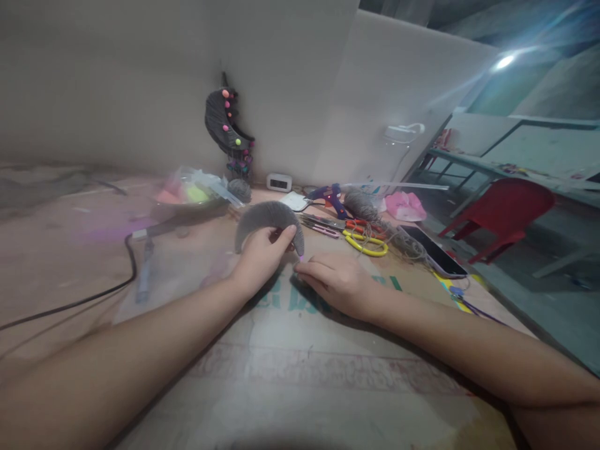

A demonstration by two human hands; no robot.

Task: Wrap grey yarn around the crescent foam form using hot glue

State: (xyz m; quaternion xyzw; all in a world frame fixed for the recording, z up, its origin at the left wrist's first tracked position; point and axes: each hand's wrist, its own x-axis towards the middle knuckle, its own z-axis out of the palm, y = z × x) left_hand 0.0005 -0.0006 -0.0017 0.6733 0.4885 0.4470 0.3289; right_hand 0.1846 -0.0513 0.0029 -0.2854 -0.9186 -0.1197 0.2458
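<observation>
My left hand [262, 255] grips a grey yarn-wrapped crescent [265, 215] near its right end, thumb on top of the yarn. The crescent's curve points up, above the cardboard. At its right tip shows a small pinkish-purple bit [301, 258]. Just below that tip, the fingers of my right hand [340, 281] are pinched together; what they hold is too small to make out. Behind the hands, a finished-looking dark crescent [218, 122] with coloured pom-poms hangs against the wall.
Right of the hands lie yellow-handled scissors [370, 245], a blue glue gun [332, 201] with a clear glue stick, grey yarn [360, 205] and a phone [434, 250]. To the left are a bowl [187, 211] of coloured pieces and a black cable [134, 265]. A bottle [396, 153] stands behind.
</observation>
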